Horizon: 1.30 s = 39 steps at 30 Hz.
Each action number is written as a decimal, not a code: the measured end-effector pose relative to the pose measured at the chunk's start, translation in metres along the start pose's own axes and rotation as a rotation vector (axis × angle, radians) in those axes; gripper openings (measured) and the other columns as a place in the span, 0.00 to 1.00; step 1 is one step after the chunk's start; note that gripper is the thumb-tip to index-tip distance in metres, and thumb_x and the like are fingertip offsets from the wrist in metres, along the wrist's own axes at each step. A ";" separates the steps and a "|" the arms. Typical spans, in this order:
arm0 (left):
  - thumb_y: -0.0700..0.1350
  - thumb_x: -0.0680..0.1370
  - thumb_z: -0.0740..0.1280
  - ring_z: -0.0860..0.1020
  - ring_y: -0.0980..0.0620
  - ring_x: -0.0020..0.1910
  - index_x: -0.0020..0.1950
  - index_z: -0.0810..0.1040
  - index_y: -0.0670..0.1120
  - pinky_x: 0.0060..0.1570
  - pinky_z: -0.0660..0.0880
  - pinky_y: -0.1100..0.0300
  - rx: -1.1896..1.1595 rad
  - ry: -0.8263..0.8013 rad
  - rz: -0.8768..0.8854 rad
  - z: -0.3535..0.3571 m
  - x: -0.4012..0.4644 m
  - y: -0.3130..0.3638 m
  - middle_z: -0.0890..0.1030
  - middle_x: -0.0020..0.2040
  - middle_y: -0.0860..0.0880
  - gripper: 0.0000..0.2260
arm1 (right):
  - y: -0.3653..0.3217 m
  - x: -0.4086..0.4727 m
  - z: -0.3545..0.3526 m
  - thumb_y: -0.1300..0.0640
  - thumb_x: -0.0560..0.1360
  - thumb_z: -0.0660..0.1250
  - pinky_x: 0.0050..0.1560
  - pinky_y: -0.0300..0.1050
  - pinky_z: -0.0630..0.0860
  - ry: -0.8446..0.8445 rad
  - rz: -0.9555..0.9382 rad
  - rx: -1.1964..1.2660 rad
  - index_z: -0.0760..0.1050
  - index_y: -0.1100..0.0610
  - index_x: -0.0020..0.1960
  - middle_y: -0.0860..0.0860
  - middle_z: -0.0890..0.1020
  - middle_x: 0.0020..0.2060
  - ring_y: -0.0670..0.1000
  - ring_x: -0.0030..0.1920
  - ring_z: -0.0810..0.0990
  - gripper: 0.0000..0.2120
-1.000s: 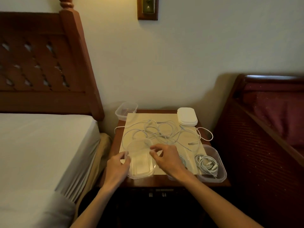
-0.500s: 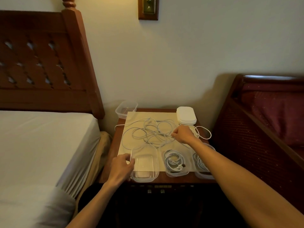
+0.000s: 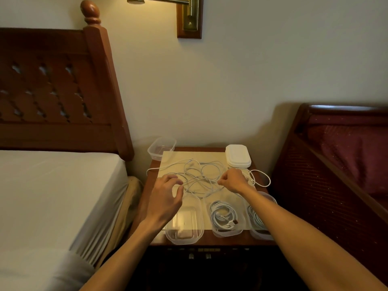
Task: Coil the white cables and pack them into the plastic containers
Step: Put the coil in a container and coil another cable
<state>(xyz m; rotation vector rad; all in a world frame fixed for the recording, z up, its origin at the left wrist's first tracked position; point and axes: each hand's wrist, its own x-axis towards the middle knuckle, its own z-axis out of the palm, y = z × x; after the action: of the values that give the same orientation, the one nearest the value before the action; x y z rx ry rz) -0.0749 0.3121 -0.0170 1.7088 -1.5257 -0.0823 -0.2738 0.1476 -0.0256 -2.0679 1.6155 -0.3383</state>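
Observation:
A tangle of loose white cables (image 3: 201, 175) lies on the pale mat on the nightstand. My right hand (image 3: 234, 180) pinches a strand at the tangle's right side. My left hand (image 3: 165, 194) hovers over the tangle's left edge with fingers spread and relaxed, holding nothing. Along the front edge stand three clear plastic containers: an empty one (image 3: 185, 223) on the left, a middle one (image 3: 225, 219) holding a coiled cable, and a right one (image 3: 259, 219) with another coil, partly hidden by my right forearm.
Another empty clear container (image 3: 160, 148) sits at the nightstand's back left corner. A stack of white lids (image 3: 238, 155) rests at the back right. A bed (image 3: 52, 196) borders the left, a dark red upholstered seat (image 3: 346, 164) the right, and a wall lamp (image 3: 189, 15) hangs above.
My left hand let go of the empty front container and rose to the cable tangle's left edge. My right hand stayed at the tangle's right side, still pinching a strand.

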 end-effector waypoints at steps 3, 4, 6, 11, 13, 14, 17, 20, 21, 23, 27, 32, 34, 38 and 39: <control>0.43 0.78 0.67 0.75 0.56 0.57 0.53 0.81 0.49 0.55 0.68 0.72 0.000 -0.025 0.143 -0.002 0.019 0.016 0.79 0.56 0.53 0.06 | -0.010 0.001 -0.012 0.53 0.77 0.67 0.51 0.57 0.78 0.193 -0.156 0.110 0.81 0.55 0.41 0.49 0.83 0.36 0.51 0.40 0.81 0.09; 0.42 0.78 0.67 0.75 0.55 0.57 0.56 0.80 0.49 0.56 0.71 0.69 0.005 -0.025 0.182 -0.003 0.028 0.021 0.78 0.58 0.53 0.08 | -0.017 -0.001 -0.020 0.54 0.78 0.66 0.47 0.56 0.79 0.245 -0.232 0.154 0.80 0.56 0.41 0.49 0.82 0.34 0.50 0.36 0.80 0.09; 0.40 0.80 0.64 0.76 0.52 0.59 0.65 0.76 0.47 0.60 0.71 0.65 0.023 -0.020 0.250 -0.008 0.052 0.032 0.76 0.64 0.51 0.14 | -0.036 -0.008 -0.040 0.55 0.79 0.65 0.41 0.51 0.79 0.291 -0.393 0.193 0.78 0.57 0.44 0.48 0.80 0.32 0.46 0.33 0.78 0.09; 0.35 0.81 0.60 0.81 0.50 0.48 0.75 0.64 0.47 0.48 0.81 0.53 -0.207 -0.132 0.266 -0.034 0.115 0.066 0.74 0.66 0.47 0.22 | -0.091 -0.030 -0.093 0.57 0.80 0.64 0.35 0.34 0.68 0.343 -0.719 0.209 0.76 0.58 0.47 0.46 0.77 0.35 0.42 0.34 0.74 0.06; 0.35 0.80 0.63 0.81 0.53 0.46 0.66 0.75 0.43 0.46 0.80 0.55 -0.228 -0.105 0.342 -0.048 0.136 0.075 0.80 0.55 0.47 0.14 | -0.107 -0.036 -0.111 0.57 0.80 0.64 0.34 0.35 0.67 0.358 -0.784 0.249 0.77 0.58 0.47 0.47 0.77 0.34 0.43 0.32 0.72 0.06; 0.36 0.80 0.64 0.80 0.54 0.45 0.59 0.79 0.41 0.46 0.79 0.58 -0.205 -0.073 0.416 -0.057 0.143 0.079 0.80 0.50 0.48 0.10 | -0.112 -0.038 -0.119 0.57 0.80 0.64 0.34 0.35 0.67 0.343 -0.800 0.269 0.77 0.59 0.47 0.49 0.77 0.33 0.44 0.32 0.71 0.06; 0.38 0.79 0.67 0.77 0.53 0.41 0.50 0.81 0.39 0.42 0.74 0.66 -0.107 0.023 0.583 -0.091 0.163 0.087 0.79 0.45 0.48 0.04 | -0.116 -0.043 -0.142 0.58 0.81 0.61 0.34 0.33 0.66 0.235 -0.731 0.327 0.77 0.56 0.44 0.49 0.76 0.32 0.42 0.31 0.70 0.09; 0.37 0.78 0.67 0.76 0.53 0.39 0.49 0.81 0.39 0.41 0.72 0.67 -0.005 0.134 0.603 -0.130 0.181 0.081 0.78 0.44 0.48 0.04 | -0.100 -0.045 -0.157 0.56 0.83 0.57 0.33 0.36 0.65 0.124 -0.629 0.366 0.75 0.53 0.40 0.46 0.72 0.29 0.41 0.29 0.68 0.15; 0.37 0.78 0.67 0.76 0.52 0.39 0.49 0.82 0.39 0.41 0.71 0.67 0.027 0.156 0.612 -0.141 0.186 0.077 0.78 0.43 0.48 0.04 | -0.094 -0.046 -0.160 0.55 0.83 0.56 0.32 0.38 0.65 0.092 -0.606 0.398 0.75 0.53 0.39 0.45 0.70 0.28 0.42 0.28 0.66 0.16; 0.36 0.78 0.67 0.76 0.51 0.38 0.48 0.82 0.39 0.41 0.70 0.67 0.086 0.164 0.640 -0.157 0.193 0.073 0.78 0.42 0.48 0.04 | -0.088 -0.050 -0.166 0.54 0.84 0.55 0.29 0.39 0.62 0.010 -0.559 0.500 0.73 0.53 0.38 0.45 0.67 0.26 0.45 0.28 0.63 0.17; 0.37 0.78 0.68 0.76 0.51 0.38 0.49 0.82 0.39 0.40 0.70 0.63 0.117 0.278 0.590 -0.180 0.201 0.066 0.79 0.42 0.47 0.04 | -0.093 -0.068 -0.186 0.53 0.84 0.53 0.25 0.37 0.57 -0.239 -0.514 0.688 0.70 0.56 0.40 0.48 0.61 0.27 0.45 0.25 0.58 0.16; 0.37 0.77 0.69 0.74 0.54 0.37 0.49 0.83 0.38 0.40 0.68 0.72 0.173 0.283 0.597 -0.200 0.202 0.057 0.79 0.42 0.48 0.04 | -0.102 -0.092 -0.216 0.51 0.83 0.52 0.23 0.35 0.57 -0.476 -0.470 0.811 0.70 0.55 0.40 0.48 0.59 0.27 0.45 0.25 0.55 0.17; 0.36 0.76 0.69 0.73 0.54 0.35 0.49 0.83 0.37 0.40 0.67 0.75 0.174 0.307 0.597 -0.208 0.204 0.062 0.78 0.41 0.48 0.04 | -0.111 -0.103 -0.228 0.51 0.83 0.52 0.25 0.37 0.54 -0.534 -0.440 0.812 0.70 0.54 0.39 0.47 0.59 0.27 0.46 0.26 0.55 0.17; 0.36 0.77 0.68 0.75 0.54 0.37 0.50 0.82 0.37 0.41 0.69 0.73 0.170 0.333 0.621 -0.236 0.222 0.085 0.79 0.42 0.47 0.05 | -0.135 -0.121 -0.267 0.51 0.84 0.51 0.26 0.37 0.54 -0.571 -0.429 0.820 0.69 0.53 0.37 0.46 0.60 0.26 0.45 0.25 0.55 0.19; 0.37 0.77 0.68 0.76 0.53 0.38 0.51 0.82 0.38 0.41 0.70 0.72 0.170 0.321 0.623 -0.243 0.226 0.090 0.79 0.43 0.47 0.05 | -0.142 -0.126 -0.278 0.50 0.83 0.51 0.25 0.37 0.54 -0.571 -0.441 0.847 0.69 0.53 0.37 0.46 0.60 0.26 0.45 0.25 0.55 0.19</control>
<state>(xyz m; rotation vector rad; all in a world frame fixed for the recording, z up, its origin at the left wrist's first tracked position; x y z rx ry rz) 0.0451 0.2528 0.3000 1.2204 -1.7746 0.6275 -0.3217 0.2309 0.2970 -1.5976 0.5181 -0.4304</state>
